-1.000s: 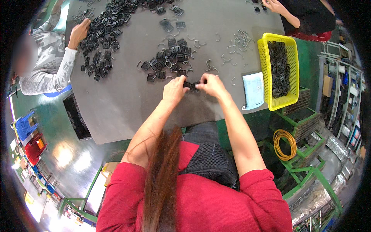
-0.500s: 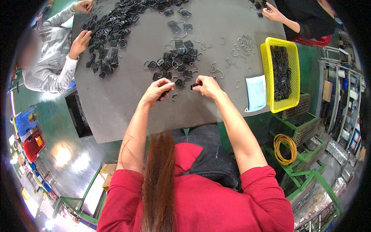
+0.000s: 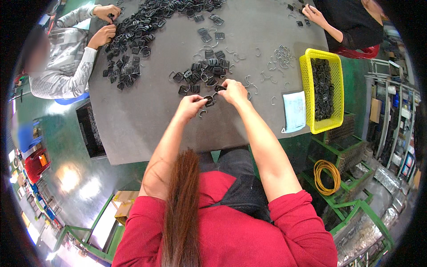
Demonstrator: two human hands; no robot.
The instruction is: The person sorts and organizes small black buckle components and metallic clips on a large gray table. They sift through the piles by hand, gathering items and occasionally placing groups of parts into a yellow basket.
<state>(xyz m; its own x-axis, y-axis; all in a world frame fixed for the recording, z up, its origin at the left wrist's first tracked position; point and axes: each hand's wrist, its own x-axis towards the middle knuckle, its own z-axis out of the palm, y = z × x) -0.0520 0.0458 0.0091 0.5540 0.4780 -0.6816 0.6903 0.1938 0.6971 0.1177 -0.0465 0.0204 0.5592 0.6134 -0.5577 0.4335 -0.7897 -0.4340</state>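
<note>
My left hand [image 3: 190,107] is closed in a pinch, its fingertips on a small black plastic buckle [image 3: 209,101] low over the grey table. A little farther right, my right hand [image 3: 234,92] is closed too, pinching another black buckle [image 3: 219,89] between thumb and fingers. Just beyond both hands lies a loose pile of black buckles [image 3: 195,76], mixed with bent wire hooks. One wire hook [image 3: 203,114] rests near my left fingertips. Whether the left palm covers anything more is hidden.
Right of my hands are loose metal wire hooks [image 3: 283,55], a light blue face mask [image 3: 294,112] and a yellow basket [image 3: 304,80] holding buckles. A larger buckle heap [image 3: 151,20] spreads at far left, beside a co-worker's hands [image 3: 103,36]. Another co-worker's hand [image 3: 315,16] is at far right.
My left hand has moved right, up to the buckle between my hands. My right hand has shifted slightly left and away from me with its buckle. The left co-worker's near hand moved toward the heap.
</note>
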